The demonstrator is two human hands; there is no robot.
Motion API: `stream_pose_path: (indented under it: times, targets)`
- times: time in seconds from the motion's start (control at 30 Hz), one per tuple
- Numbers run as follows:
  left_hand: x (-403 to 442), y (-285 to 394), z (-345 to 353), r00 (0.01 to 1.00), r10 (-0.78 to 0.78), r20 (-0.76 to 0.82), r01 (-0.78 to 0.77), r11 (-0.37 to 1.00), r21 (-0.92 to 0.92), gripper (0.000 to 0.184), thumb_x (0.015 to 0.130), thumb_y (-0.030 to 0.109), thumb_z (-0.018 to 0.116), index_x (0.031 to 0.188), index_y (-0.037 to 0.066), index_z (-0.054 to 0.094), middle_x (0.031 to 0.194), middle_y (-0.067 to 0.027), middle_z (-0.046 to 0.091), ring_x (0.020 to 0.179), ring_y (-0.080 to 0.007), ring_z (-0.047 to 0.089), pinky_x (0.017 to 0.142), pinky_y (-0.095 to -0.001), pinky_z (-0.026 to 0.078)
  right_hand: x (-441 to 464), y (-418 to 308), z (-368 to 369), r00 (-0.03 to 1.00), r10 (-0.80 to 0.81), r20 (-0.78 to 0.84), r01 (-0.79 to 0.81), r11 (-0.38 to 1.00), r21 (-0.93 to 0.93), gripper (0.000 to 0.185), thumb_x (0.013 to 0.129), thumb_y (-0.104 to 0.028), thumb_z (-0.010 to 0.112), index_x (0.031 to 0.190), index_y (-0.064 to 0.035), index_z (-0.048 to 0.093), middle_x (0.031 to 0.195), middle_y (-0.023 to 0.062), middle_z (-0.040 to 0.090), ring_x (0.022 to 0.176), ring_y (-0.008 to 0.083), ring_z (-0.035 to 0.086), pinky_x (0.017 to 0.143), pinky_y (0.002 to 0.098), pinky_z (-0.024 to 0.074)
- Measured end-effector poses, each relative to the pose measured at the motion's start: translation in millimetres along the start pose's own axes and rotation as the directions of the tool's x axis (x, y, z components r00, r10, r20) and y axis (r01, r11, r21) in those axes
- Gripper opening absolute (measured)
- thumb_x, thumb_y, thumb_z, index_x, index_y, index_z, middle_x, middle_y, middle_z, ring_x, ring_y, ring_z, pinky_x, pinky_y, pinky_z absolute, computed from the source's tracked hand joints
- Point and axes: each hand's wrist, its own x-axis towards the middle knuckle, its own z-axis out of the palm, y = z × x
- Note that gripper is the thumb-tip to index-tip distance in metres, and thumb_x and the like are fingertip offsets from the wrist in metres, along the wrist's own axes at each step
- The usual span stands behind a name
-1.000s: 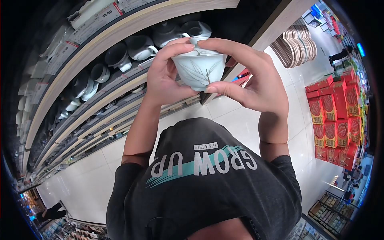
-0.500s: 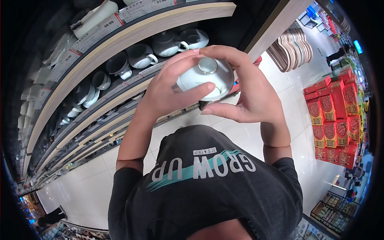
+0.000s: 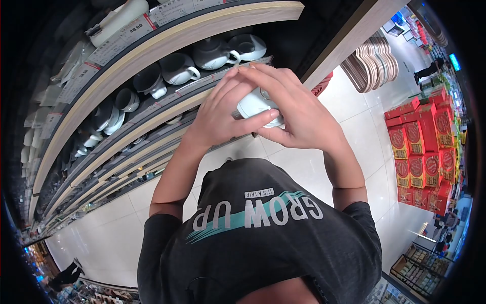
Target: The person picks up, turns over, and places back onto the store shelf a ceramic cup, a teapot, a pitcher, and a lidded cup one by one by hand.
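Between my two hands is a white lidded porcelain cup, held up in front of the shelves. My left hand wraps its left side, with the thumb stretched across its near face. My right hand curls over the top and right side, its thumb underneath near the rim. The fingertips of both hands meet at the far side. The fingers cover most of the cup and its knob, so only a tilted part of the white surface shows.
On the shelf beyond stand a teapot, a cup and a saucer set. Price labels line a wooden shelf edge. To the right are stacked cutting boards and red boxes on the tiled floor.
My right hand has moved left and closed over the cup's top and knob, which were in plain view before. The cup has turned and tilted between my hands.
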Motion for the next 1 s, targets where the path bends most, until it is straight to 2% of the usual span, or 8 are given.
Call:
stream_pose_path:
  times: [0.27,0.37,0.63,0.73,0.8,0.87,0.93,1.0]
  targets:
    - [-31.7,-41.8,21.5,0.966,0.257,-0.002,-0.240,0.903,0.357,0.047,0.073,0.024,0.080,0.116,0.023,0.062,0.132,-0.0186,0.046,0.124,-0.0438,0.046,0.104,-0.0560,0.037,3.2,28.6,19.8,0.998,0.053,-0.046,-0.055,0.998,-0.037,0.076,0.070,-0.020,0.073,0.140,-0.0091,0.043,0.131,0.0185,0.049,0.109,0.0388,0.050,0.095,0.0438,0.0455]
    - [-37.9,-32.8,21.6,0.992,0.058,-0.116,-0.033,0.978,0.205,0.071,0.065,0.019,0.086,0.129,0.022,0.053,0.142,-0.0222,0.035,0.130,-0.0448,0.040,0.106,-0.0522,0.037,6.4,43.7,21.2,0.990,0.109,-0.085,-0.120,0.984,-0.129,0.072,0.073,-0.023,0.072,0.138,-0.0085,0.045,0.129,0.0194,0.050,0.108,0.0386,0.050,0.094,0.0431,0.0457]
    - [-65.4,-32.2,38.0,0.993,-0.026,-0.119,0.040,0.992,0.120,0.077,0.070,0.010,0.082,0.135,0.004,0.042,0.136,-0.0254,0.043,0.119,-0.0402,0.050,0.092,-0.0442,0.048,45.1,80.2,25.1,0.941,0.279,-0.191,-0.314,0.932,-0.183,0.058,0.073,-0.032,0.071,0.120,-0.0006,0.057,0.113,0.0229,0.060,0.103,0.0393,0.055,0.090,0.0420,0.0466]
    - [-71.9,-26.8,44.4,0.993,-0.077,-0.089,0.083,0.995,0.063,0.076,0.070,0.010,0.081,0.134,0.004,0.042,0.135,-0.0248,0.043,0.117,-0.0393,0.051,0.091,-0.0438,0.049,64.3,101.8,30.6,0.962,0.198,-0.187,-0.232,0.956,-0.178,0.054,0.072,-0.030,0.070,0.115,0.0013,0.059,0.104,0.0257,0.063,0.097,0.0403,0.058,0.090,0.0429,0.0463]
    - [-74.6,-22.4,46.8,0.992,-0.099,-0.078,0.104,0.993,0.058,0.075,0.070,0.010,0.081,0.134,0.004,0.042,0.135,-0.0237,0.044,0.117,-0.0385,0.052,0.090,-0.0430,0.049,76.5,114.9,38.6,0.940,0.078,-0.334,-0.135,0.979,-0.154,0.044,0.074,-0.034,0.067,0.096,0.0049,0.066,0.086,0.0258,0.066,0.093,0.0392,0.060,0.090,0.0439,0.0461]
    - [-79.0,-20.6,50.3,0.990,-0.134,-0.034,0.135,0.991,0.009,0.075,0.070,0.010,0.082,0.134,0.004,0.043,0.135,-0.0226,0.045,0.118,-0.0375,0.052,0.091,-0.0424,0.049,82.9,123.5,39.1,0.867,0.497,0.029,-0.477,0.845,-0.240,0.052,0.077,-0.043,0.060,0.075,0.0076,0.067,0.074,0.0233,0.066,0.093,0.0376,0.061,0.098,0.0426,0.0429]
    - [-80.3,-17.8,51.8,0.990,-0.141,-0.031,0.141,0.990,0.006,0.074,0.069,0.010,0.082,0.133,0.005,0.044,0.134,-0.0210,0.045,0.117,-0.0357,0.053,0.089,-0.0405,0.050,88.6,131.7,44.8,0.848,0.523,0.085,-0.468,0.815,-0.341,0.063,0.081,-0.052,0.053,0.063,0.0069,0.066,0.067,0.0212,0.065,0.091,0.0358,0.062,0.107,0.0400,0.0349]
    - [-84.4,-17.0,55.7,0.981,-0.191,-0.020,0.189,0.980,-0.070,0.066,0.073,0.013,0.080,0.132,0.009,0.051,0.133,-0.0173,0.046,0.111,-0.0324,0.056,0.080,-0.0359,0.055,93.7,135.1,48.5,0.786,0.581,0.212,-0.464,0.781,-0.419,0.062,0.084,-0.054,0.050,0.075,0.0028,0.072,0.079,0.0202,0.069,0.102,0.0332,0.061,0.114,0.0385,0.0253]
